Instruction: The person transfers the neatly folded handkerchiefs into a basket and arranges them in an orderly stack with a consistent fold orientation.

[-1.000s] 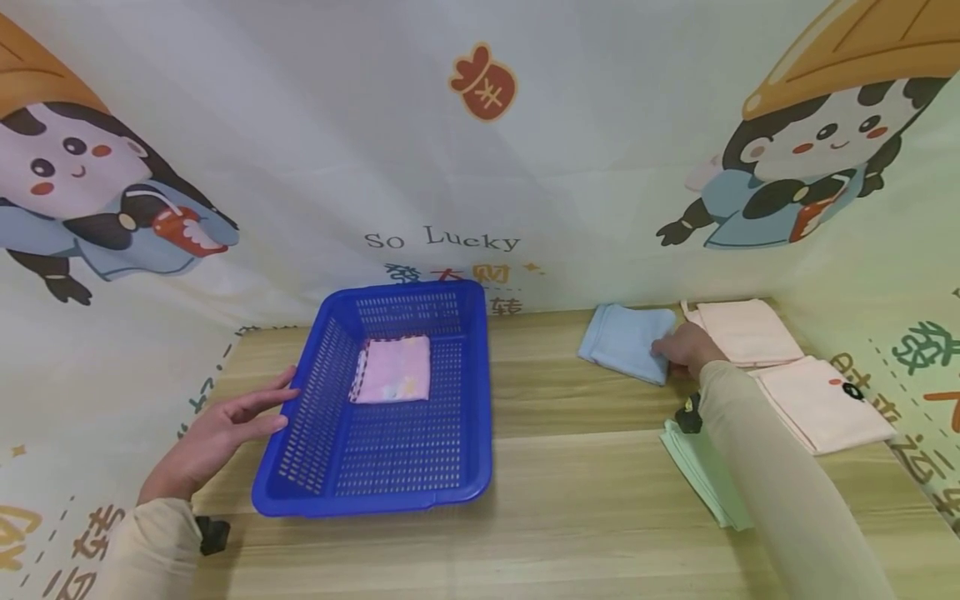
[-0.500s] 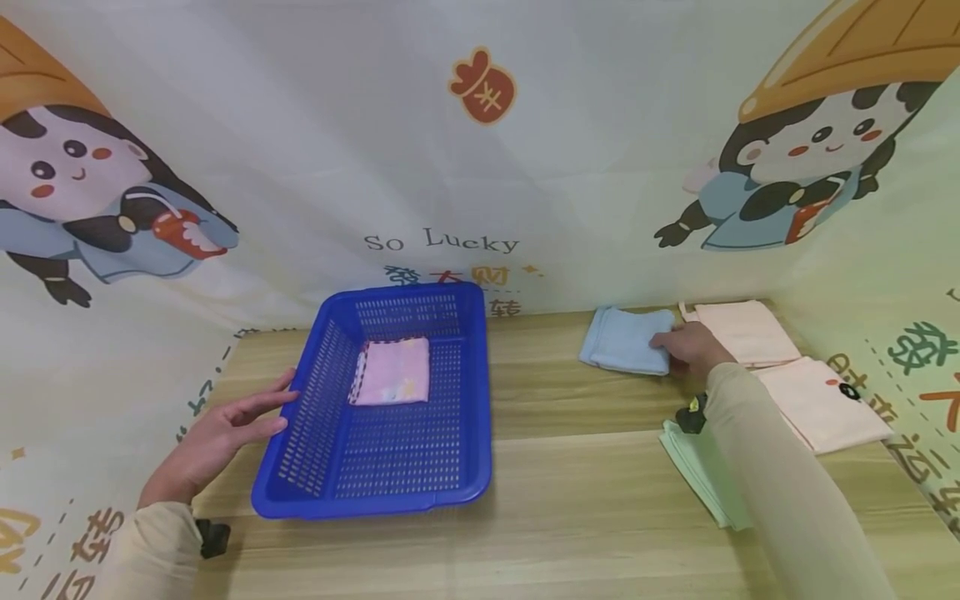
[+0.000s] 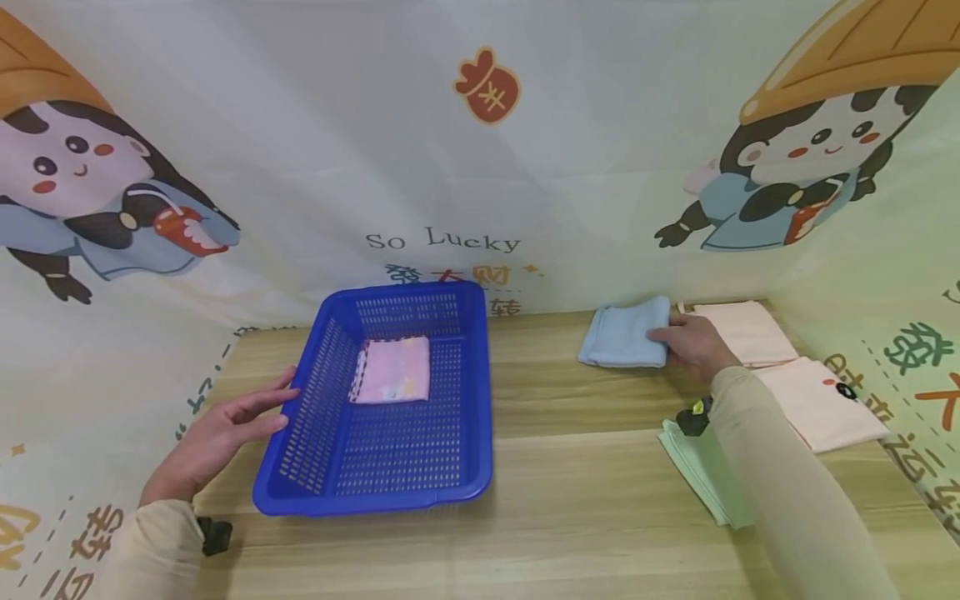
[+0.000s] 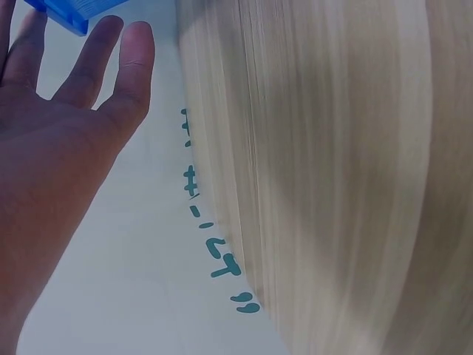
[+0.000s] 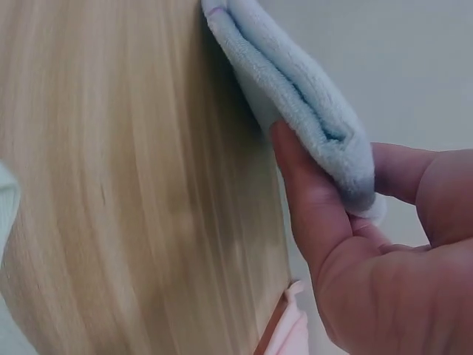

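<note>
My right hand [image 3: 697, 343] pinches the right edge of a folded light-blue towel [image 3: 624, 335]. In the right wrist view the thumb and fingers sit on opposite faces of the folded towel [image 5: 310, 103], whose near end is lifted off the tabletop. Over on the left, my left hand [image 3: 217, 433] touches the left rim of a blue plastic basket [image 3: 375, 503] with outstretched fingers. The left wrist view shows that hand [image 4: 74, 126] with its fingers spread by the basket's corner. Inside the basket lies a folded pink towel [image 3: 393, 371] with a checked edge.
Two folded pale-pink towels, one plain [image 3: 746, 332] and one with a printed face [image 3: 825, 404], lie right of my right hand. A folded green towel [image 3: 708, 475] is partly hidden under my right forearm. Printed cloth walls [image 3: 570, 208] border the wooden tabletop [image 3: 555, 500].
My right hand has raised the near right end of the blue towel slightly, tilting it. My left hand and the basket have stayed in place.
</note>
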Demonstrator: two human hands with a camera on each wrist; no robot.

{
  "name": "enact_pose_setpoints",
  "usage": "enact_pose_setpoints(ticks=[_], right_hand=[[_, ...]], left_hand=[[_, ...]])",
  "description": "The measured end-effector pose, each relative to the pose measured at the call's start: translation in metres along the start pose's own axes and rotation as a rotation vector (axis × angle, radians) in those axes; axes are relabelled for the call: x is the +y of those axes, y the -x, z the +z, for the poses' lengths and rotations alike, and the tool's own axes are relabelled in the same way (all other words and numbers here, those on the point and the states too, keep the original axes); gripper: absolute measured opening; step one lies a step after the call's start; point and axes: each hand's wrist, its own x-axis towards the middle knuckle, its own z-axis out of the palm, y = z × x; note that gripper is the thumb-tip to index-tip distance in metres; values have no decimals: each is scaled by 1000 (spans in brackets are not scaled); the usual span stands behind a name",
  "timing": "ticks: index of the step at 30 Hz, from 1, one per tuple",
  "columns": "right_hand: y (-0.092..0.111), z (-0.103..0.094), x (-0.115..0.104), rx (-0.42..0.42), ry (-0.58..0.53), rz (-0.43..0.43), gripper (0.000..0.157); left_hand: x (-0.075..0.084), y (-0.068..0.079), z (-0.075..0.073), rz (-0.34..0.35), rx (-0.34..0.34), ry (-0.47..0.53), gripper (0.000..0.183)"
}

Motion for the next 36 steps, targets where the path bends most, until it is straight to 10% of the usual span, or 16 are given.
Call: enact_pose_setpoints(ticks=[36], right_hand=[[22, 11, -24, -51, -312, -71, 71]], left_hand=[[0, 0, 0, -8, -6, -5, 53]])
